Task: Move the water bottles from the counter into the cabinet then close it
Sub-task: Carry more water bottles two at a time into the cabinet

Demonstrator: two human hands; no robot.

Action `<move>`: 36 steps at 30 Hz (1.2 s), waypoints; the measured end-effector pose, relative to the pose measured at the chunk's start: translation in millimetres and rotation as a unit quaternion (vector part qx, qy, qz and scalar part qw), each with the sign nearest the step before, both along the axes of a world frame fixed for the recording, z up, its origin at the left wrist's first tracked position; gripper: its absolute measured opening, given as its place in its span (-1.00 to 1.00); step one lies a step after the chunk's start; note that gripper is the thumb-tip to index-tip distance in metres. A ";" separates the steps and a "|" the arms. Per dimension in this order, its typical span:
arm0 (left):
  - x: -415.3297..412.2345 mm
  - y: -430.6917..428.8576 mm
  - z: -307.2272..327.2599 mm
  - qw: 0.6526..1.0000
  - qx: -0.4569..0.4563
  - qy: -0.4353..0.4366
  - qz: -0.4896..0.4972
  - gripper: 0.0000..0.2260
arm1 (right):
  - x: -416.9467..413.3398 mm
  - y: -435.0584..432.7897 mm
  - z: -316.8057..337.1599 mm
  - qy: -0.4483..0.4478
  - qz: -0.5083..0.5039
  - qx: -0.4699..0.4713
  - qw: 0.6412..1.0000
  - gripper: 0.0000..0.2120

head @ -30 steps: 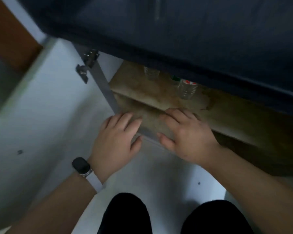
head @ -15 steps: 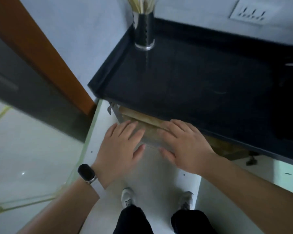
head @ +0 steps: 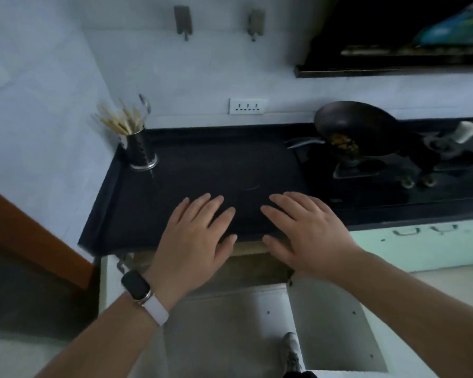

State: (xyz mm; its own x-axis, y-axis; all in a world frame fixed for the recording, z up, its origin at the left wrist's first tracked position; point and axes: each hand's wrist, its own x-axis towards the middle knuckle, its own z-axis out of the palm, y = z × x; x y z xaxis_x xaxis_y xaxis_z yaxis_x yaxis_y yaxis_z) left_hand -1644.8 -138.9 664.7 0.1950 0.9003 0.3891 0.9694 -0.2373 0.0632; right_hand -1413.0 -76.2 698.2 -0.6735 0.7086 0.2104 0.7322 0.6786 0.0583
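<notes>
- Water bottles: none can be seen on the counter (head: pixel 191 170); whether any stand inside the cabinet (head: pixel 246 268) cannot be told, its interior being dark and mostly hidden under the hands.
- Left hand (head: pixel 194 238): flat, palm down, fingers spread and holding nothing; fingertips over the dark counter top, palm over its front edge. A watch (head: pixel 137 289) with a pale strap on the wrist.
- Right hand (head: pixel 309 236): likewise flat, spread and holding nothing, just beside the left hand with a narrow gap between the thumbs.
- Cabinet: directly beneath both hands, under the counter edge; standing open.
- Cabinet doors: left door (head: pixel 104 282) swung out below the left wrist, right door (head: pixel 336 323) swung out below the right forearm.
- Utensil holder (head: pixel 139 151): beyond the left hand, at the counter's far corner, with chopsticks standing in it.
- Wok (head: pixel 358 129): beyond the right hand and further out, on the stove (head: pixel 380 175), food in it.
- Wall socket (head: pixel 247 106): on the wall beyond both hands.
- Shoe (head: pixel 291 350): on the floor, below the right forearm.
</notes>
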 end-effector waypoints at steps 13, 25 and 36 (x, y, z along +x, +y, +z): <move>158.9 46.7 38.3 0.970 0.053 0.022 -0.236 -0.58 | 178.8 -53.5 33.8 -0.004 -0.218 0.052 0.975 -0.49; 433.9 89.0 57.7 0.943 0.060 0.056 -0.323 -0.58 | 440.3 -62.1 30.8 0.057 -0.318 0.054 0.945 -0.50; 674.8 110.0 55.5 0.908 0.070 0.035 -0.411 -0.57 | 655.6 -95.9 24.4 0.076 -0.432 0.057 0.897 -0.50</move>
State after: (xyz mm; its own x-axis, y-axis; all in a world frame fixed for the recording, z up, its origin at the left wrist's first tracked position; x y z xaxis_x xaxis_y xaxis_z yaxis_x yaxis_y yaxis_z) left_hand -970.0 -28.9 720.2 0.8075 0.3825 0.4490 0.4618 -0.8836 -0.0777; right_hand -757.4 -172.1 722.7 0.1586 0.9204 0.3573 0.9873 -0.1493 -0.0538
